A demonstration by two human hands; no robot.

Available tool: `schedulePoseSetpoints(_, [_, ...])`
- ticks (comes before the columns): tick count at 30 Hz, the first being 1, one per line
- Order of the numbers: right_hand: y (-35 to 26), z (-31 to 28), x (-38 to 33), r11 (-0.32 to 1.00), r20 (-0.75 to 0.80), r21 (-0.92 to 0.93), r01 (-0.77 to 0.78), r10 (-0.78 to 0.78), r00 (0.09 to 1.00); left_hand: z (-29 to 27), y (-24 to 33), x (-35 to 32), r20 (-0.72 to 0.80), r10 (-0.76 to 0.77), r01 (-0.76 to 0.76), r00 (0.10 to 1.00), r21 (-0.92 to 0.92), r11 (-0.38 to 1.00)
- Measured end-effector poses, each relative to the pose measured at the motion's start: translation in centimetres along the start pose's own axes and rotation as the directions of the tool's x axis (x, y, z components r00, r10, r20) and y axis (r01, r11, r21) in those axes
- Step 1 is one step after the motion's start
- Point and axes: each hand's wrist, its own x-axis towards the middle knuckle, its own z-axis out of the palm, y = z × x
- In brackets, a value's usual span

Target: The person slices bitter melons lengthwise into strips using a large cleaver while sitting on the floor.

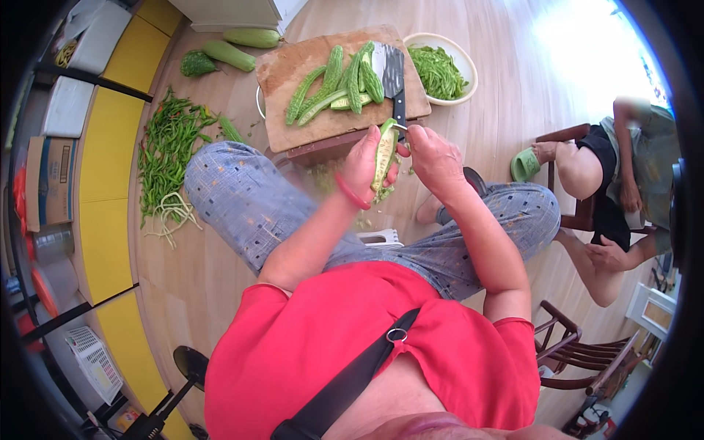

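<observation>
My left hand (pixel 361 167), with a pink band at its wrist, is closed around a halved bitter melon (pixel 384 158), its pale, seedy cut face showing. My right hand (pixel 435 155) is closed on a thin shiny metal utensil (pixel 400 127), mostly hidden by the fingers, whose tip meets the melon's upper end. Just beyond my hands lies a wooden cutting board (pixel 282 70) bearing several bitter melon pieces (pixel 330 81), some with the cut side showing. A cleaver (pixel 394 72) with a black handle rests at the board's right, its handle pointing toward me.
A white bowl of sliced green vegetable (pixel 438 73) stands right of the board. Green peppers (pixel 172 139), long beans (pixel 174 213) and gourds (pixel 229 55) lie on the left floor. Yellow cabinets (pixel 110 147) line the left. At right sits another person (pixel 623 161); a wooden chair (pixel 579 348) stands nearer.
</observation>
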Motion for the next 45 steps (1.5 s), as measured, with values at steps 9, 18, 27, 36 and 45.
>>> schedulePoseSetpoints(9, [-0.5, 1.0, 0.0, 0.997, 0.164, -0.033, 0.073, -0.066, 0.984, -0.4, -0.1, 0.7, -0.1, 0.198, -0.169, 0.975, 0.239, 0.956])
schedulePoseSetpoints(18, [0.5, 1.6, -0.4, 0.983, 0.266, 0.014, 0.185, -0.182, 0.947, -2.9, 0.6, 0.9, 0.029, -0.081, 0.07, 0.996, 0.283, 0.956])
schedulePoseSetpoints(27, [1.1, 2.2, -0.6, 0.934, 0.23, 0.066, 0.352, -0.357, 0.905, -3.6, 0.6, 1.8, 0.013, -0.155, 0.141, 0.988, 0.348, 0.927])
schedulePoseSetpoints(36, [-0.6, 1.3, 0.1, 0.982, 0.209, -0.046, 0.181, -0.168, 0.964, -2.1, 2.0, 1.6, -0.016, -0.007, 0.014, 1.0, 0.452, 0.892])
schedulePoseSetpoints(45, [0.6, 2.8, -0.2, 0.948, 0.262, 0.057, 0.313, -0.316, 0.912, -3.3, 1.5, 1.8, -0.009, -0.057, 0.054, 0.998, 0.483, 0.874])
